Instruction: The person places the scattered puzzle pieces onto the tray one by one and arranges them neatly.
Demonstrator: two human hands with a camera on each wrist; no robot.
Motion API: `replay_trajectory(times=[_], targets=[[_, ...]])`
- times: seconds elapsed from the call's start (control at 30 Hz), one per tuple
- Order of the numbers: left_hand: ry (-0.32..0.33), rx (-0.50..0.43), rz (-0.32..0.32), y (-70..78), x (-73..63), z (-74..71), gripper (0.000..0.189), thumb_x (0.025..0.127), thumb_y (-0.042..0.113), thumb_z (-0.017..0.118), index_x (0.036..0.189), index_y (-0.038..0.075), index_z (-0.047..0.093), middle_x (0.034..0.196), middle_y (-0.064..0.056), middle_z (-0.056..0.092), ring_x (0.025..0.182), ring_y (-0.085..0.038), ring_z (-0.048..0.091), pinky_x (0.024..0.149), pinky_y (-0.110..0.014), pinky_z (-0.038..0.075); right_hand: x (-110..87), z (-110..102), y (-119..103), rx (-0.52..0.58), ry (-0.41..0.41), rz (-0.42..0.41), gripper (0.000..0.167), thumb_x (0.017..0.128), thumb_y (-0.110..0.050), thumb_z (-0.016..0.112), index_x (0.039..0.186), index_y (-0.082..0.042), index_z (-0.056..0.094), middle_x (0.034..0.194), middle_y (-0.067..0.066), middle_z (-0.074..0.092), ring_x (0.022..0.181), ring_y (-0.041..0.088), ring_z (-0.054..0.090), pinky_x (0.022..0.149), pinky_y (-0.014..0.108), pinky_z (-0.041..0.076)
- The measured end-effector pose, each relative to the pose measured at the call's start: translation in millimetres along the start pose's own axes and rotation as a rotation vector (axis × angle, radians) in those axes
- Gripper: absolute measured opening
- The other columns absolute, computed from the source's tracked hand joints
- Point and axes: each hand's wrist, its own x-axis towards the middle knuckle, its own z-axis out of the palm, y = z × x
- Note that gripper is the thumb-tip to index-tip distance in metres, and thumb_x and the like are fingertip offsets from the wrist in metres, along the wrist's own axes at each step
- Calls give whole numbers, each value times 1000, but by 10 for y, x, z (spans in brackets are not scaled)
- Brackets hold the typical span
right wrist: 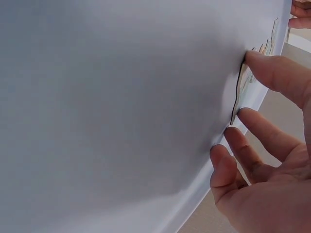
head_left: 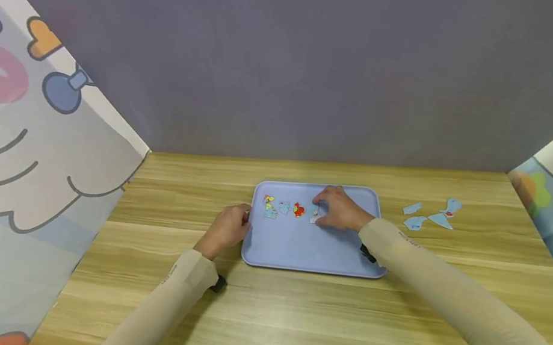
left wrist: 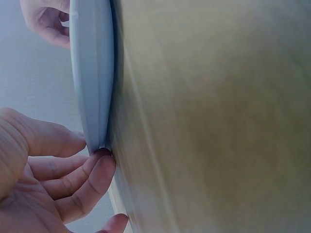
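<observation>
Sitting on the tabletop (head_left: 251, 321), your light blue tray (head_left: 307, 252) had a loose row of flat cutouts in its upper half: a yellowish cutout (head_left: 269, 200) at the left end, a blue-and-yellow cutout (head_left: 271, 213) just below it, then a pale blue cutout (head_left: 284, 207), then a red cutout (head_left: 299, 210). Next in line was the pale piece (head_left: 314, 215) you had pinched in your right hand (head_left: 340, 209), fingers only as wide as the piece, your beige sleeve (head_left: 429, 274) crossing the tray's right edge. Your left hand (head_left: 227, 228) gripped the left rim, thumb on one side, curled fingers on the other. More blue cutouts (head_left: 440, 220) lay right of the tray, btw.
</observation>
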Motion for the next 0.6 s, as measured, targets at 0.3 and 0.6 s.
replay_trajectory(times=[0.3, 0.6], targets=[[-8, 1, -3, 8, -8, 18, 42, 88, 4, 63, 127, -7, 53, 94, -12, 65, 76, -18, 59, 64, -29, 50, -93, -126, -56, 19, 27, -8, 52, 74, -16, 81, 121, -3, 61, 121, 17, 53, 116, 36, 40, 102, 49, 30], [-6, 4, -5, 9, -7, 6, 42, 88, 5, 63, 127, -7, 53, 92, -11, 64, 75, -18, 58, 64, -30, 49, -221, -294, -15, 12, 79, -52, 48, 77, -13, 78, 121, 0, 61, 118, 17, 56, 108, 33, 46, 93, 46, 36]])
